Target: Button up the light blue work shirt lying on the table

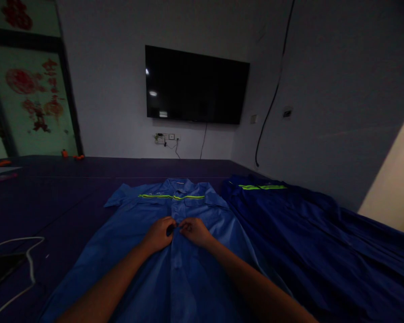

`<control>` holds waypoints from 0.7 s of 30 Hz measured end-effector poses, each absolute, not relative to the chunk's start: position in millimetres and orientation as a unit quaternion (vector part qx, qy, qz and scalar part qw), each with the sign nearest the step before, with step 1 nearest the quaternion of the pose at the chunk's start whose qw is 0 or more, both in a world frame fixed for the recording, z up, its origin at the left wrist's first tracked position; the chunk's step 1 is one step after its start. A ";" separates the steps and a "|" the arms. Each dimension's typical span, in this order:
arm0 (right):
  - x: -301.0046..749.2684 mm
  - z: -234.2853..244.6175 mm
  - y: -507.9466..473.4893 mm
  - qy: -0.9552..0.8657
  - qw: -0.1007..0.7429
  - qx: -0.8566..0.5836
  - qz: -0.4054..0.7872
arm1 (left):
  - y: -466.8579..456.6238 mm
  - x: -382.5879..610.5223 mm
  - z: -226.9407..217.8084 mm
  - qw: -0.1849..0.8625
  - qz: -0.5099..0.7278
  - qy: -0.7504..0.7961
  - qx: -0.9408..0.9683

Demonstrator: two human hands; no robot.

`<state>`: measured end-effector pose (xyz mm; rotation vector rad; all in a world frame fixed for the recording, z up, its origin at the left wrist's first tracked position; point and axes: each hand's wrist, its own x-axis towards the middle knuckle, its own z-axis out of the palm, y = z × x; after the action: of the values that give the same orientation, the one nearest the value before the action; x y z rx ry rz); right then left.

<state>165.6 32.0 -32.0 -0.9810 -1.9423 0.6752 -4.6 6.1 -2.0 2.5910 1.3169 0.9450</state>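
A light blue short-sleeved work shirt [148, 215] lies flat in front of me, collar away from me, with yellow-green stripes across the chest. Over its front placket, below the chest, my two hands nearly meet. My left hand [160, 234] is closed at the placket edge; a small dark patch shows at its fingers, too dim to make out. My right hand [195, 232] is also closed, its fingertips pinched on the shirt front just right of the placket. The fastening under the fingers is hidden.
A darker blue garment [289, 233] with yellow-green stripes lies right of the shirt on the dark purple surface [70, 184]. At the lower left are a white cable [30, 260] and a flat dark device [2, 269]. Orange items [65, 153] sit at the far edge.
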 end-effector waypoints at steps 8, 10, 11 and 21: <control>166.1 -28.4 29.1 -0.750 0.440 -0.407 0.282 | 4.4 -5.4 -0.8 0.029 0.300 0.421 0.855; 166.9 -28.9 30.0 -0.749 0.441 -0.402 0.287 | 3.8 -5.9 0.0 0.024 0.295 0.419 0.859; 167.2 -29.4 30.5 -0.750 0.441 -0.398 0.290 | 3.7 -6.2 0.3 0.022 0.293 0.417 0.860; 167.1 -30.0 31.5 -0.759 0.432 -0.397 0.281 | 2.1 -6.4 0.3 -0.004 0.280 0.417 0.865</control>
<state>167.1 31.5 -30.0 -0.9903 -1.8926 0.7016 -6.4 2.1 0.3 2.7236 1.3142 0.8819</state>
